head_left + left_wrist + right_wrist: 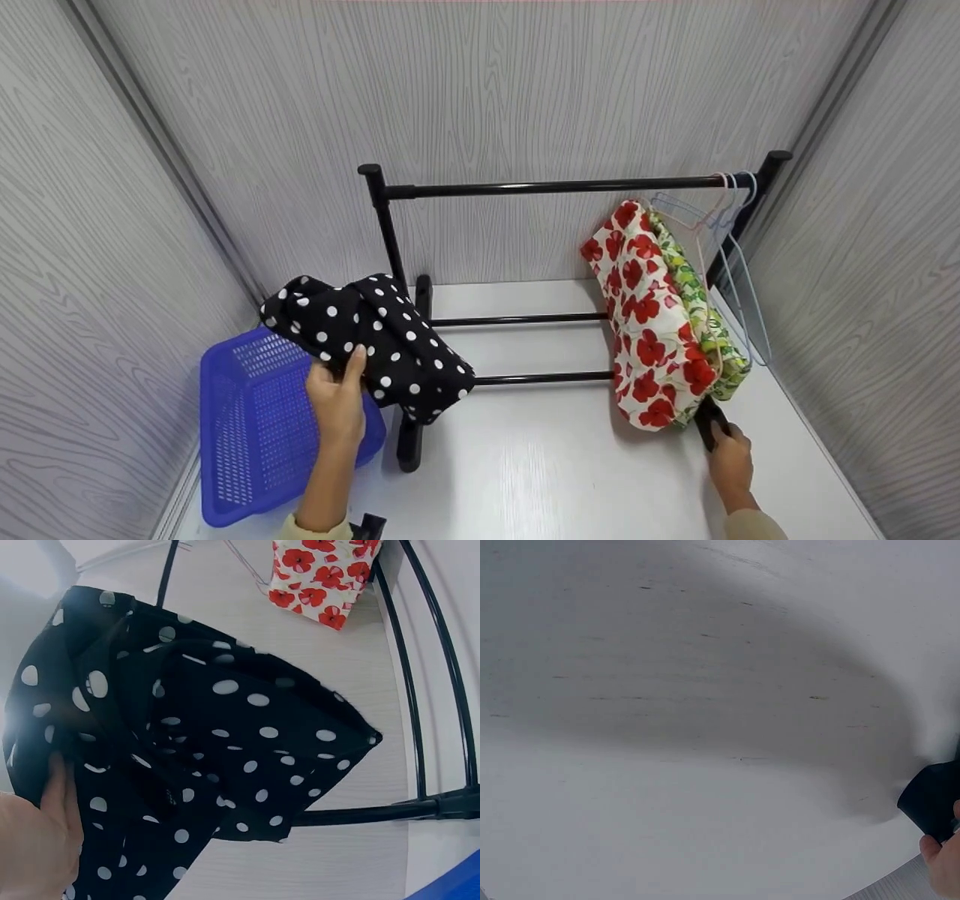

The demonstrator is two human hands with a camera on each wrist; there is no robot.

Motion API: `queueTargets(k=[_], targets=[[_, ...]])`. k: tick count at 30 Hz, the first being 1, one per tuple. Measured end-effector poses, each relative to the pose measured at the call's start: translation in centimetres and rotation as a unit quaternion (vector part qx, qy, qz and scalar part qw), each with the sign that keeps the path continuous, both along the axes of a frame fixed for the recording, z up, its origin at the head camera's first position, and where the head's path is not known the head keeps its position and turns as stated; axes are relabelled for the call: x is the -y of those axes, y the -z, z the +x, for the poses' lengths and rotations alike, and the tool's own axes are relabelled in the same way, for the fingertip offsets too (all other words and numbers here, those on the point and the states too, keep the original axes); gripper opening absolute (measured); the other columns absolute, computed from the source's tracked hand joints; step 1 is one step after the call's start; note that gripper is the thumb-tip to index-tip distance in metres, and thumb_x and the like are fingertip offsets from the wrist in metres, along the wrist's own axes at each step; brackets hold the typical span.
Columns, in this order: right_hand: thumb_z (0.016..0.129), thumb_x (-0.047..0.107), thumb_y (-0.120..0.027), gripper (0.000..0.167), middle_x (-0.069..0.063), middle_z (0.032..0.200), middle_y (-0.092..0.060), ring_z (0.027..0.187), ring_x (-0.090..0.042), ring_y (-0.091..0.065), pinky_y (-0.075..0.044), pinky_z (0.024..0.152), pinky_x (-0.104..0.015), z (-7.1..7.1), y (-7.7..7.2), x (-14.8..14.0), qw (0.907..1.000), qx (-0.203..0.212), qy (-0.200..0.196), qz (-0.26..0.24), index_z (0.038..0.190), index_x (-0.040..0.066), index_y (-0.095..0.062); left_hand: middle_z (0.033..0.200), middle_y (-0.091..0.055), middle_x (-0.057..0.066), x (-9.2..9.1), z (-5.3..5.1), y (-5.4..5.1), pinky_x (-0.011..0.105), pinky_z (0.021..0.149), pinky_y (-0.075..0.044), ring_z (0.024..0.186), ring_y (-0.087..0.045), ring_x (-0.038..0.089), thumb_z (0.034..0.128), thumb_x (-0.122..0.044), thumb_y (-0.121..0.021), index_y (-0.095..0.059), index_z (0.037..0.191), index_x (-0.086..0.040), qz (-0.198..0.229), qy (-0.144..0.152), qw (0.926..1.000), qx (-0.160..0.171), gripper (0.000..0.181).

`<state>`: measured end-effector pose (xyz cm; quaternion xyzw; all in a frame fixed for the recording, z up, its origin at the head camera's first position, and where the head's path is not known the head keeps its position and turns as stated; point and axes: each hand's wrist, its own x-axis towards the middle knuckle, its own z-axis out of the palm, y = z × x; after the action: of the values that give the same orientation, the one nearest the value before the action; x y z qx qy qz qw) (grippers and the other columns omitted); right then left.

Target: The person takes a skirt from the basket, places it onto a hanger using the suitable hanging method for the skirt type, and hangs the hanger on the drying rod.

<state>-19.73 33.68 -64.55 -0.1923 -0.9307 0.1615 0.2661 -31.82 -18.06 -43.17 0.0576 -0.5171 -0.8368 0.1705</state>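
Observation:
My left hand point(337, 401) grips a black cloth with white dots point(382, 337), thumb on top, holding it up over the left end of a black clothes rack point(547, 187). The left wrist view shows the dotted cloth point(247, 727) bunched and folded, with part of the left hand point(41, 840) at its edge. At the front right, my right hand point(731, 461) holds the rack's black foot point(709, 424). Only the fingertips of the right hand point(945, 859) appear in the right wrist view, against the foot's end point(930, 799).
On the rack's right side hang a white cloth with red flowers point(645, 322) and a green-and-yellow patterned cloth point(731, 375). Thin hangers point(739, 247) crowd the bar's right end. A blue plastic basket point(225, 442) stands at left. Grey wood-grain walls point(487, 90) enclose the white table point(555, 465).

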Motion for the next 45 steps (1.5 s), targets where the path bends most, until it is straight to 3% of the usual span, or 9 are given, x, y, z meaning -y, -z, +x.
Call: queueTargets(k=[9,21,24,27,31,35,38,41,45], targets=[[0.087,-0.007,-0.042,0.032,-0.039,0.114,-0.047,0.101,-0.059,-0.046,-0.041,0.08,-0.063,0.2,-0.2,0.1,0.9987,0.044,0.008,-0.026,0.116,-0.011,-0.056,0.088,-0.06,-0.004,-1.3,0.4,-0.2,0.019,0.068,-0.051,0.078,-0.06,0.005,0.0887,0.002,-0.052,-0.05,0.11,0.004,-0.001,0.077,0.9966,0.031,0.022],[0.084,-0.006,-0.045,0.039,-0.044,0.121,-0.038,0.111,-0.059,-0.039,-0.036,0.09,-0.064,-0.2,-0.3,0.6,0.9952,0.075,0.013,-0.062,0.122,-0.018,-0.046,0.079,-0.06,-0.001,-4.6,-0.5,2.4,0.02,0.062,-0.051,0.066,-0.059,0.005,0.0876,-0.003,-0.056,-0.051,0.111,0.01,-0.011,0.141,0.9862,0.086,0.027],[0.083,-0.005,-0.045,0.038,-0.042,0.118,-0.042,0.108,-0.057,-0.041,-0.037,0.087,-0.064,-0.2,-0.3,1.6,0.9943,0.039,0.057,-0.081,0.119,-0.017,-0.048,0.077,-0.058,-0.002,-5.3,-0.6,3.0,0.018,0.059,-0.05,0.064,-0.058,0.005,0.0875,-0.005,-0.057,-0.051,0.109,0.009,-0.026,0.151,0.9837,0.094,0.027],[0.082,-0.006,-0.046,0.033,-0.039,0.11,-0.049,0.103,-0.055,-0.046,-0.039,0.084,-0.062,-0.5,-0.4,3.1,0.9892,-0.041,0.101,-0.098,0.112,-0.017,-0.054,0.074,-0.056,-0.001,-5.9,-0.9,3.6,0.018,0.055,-0.05,0.06,-0.057,0.005,0.0875,-0.006,-0.057,-0.051,0.105,0.008,-0.044,0.157,0.9814,0.101,0.024],[0.082,-0.004,-0.047,0.021,-0.034,0.092,-0.058,0.088,-0.05,-0.054,-0.042,0.076,-0.057,-0.9,-1.3,5.4,0.9843,-0.088,0.107,-0.109,0.091,-0.016,-0.061,0.069,-0.052,-0.001,-6.6,-1.1,4.4,0.017,0.051,-0.048,0.056,-0.053,0.005,0.0861,-0.006,-0.059,-0.052,0.102,0.008,-0.067,0.148,0.9809,0.107,0.023],[0.08,0.001,-0.047,0.025,-0.014,0.053,-0.048,0.051,-0.028,-0.047,-0.038,0.048,-0.039,-1.0,-3.0,7.9,0.99,0.031,0.044,-0.131,0.056,-0.001,-0.048,0.068,-0.05,-0.001,-7.5,-1.1,5.1,0.016,0.049,-0.046,0.054,-0.051,0.005,0.0842,-0.006,-0.062,-0.054,0.102,0.011,-0.085,0.131,0.9813,0.112,0.026],[0.081,0.0,-0.049,0.031,0.0,0.05,-0.035,0.049,-0.014,-0.032,-0.027,0.047,-0.027,-1.6,-4.2,10.3,0.9792,0.108,-0.042,-0.166,0.053,0.009,-0.039,0.068,-0.051,-0.001,-8.2,-1.1,5.8,0.017,0.047,-0.044,0.052,-0.049,0.005,0.0828,-0.006,-0.063,-0.056,0.102,0.012,-0.108,0.115,0.9806,0.116,0.028],[0.084,-0.002,-0.055,0.022,-0.002,0.058,-0.054,0.054,-0.014,-0.048,-0.04,0.051,-0.025,-2.6,-5.2,13.2,0.9715,0.084,-0.121,-0.186,0.063,0.001,-0.057,0.069,-0.053,0.001,-8.9,-1.1,6.4,0.018,0.048,-0.041,0.053,-0.047,0.006,0.081,-0.006,-0.065,-0.059,0.1,0.012,-0.14,0.094,0.9793,0.112,0.027],[0.087,0.001,-0.058,0.013,-0.014,0.092,-0.069,0.083,-0.027,-0.066,-0.055,0.069,-0.032,-3.8,-7.0,16.9,0.9576,-0.006,-0.219,-0.188,0.096,-0.004,-0.067,0.078,-0.059,0.008,-10.0,-1.2,7.0,0.02,0.055,-0.044,0.061,-0.05,0.008,0.0798,-0.007,-0.067,-0.061,0.098,0.01,-0.178,0.074,0.9763,0.099,0.026]])
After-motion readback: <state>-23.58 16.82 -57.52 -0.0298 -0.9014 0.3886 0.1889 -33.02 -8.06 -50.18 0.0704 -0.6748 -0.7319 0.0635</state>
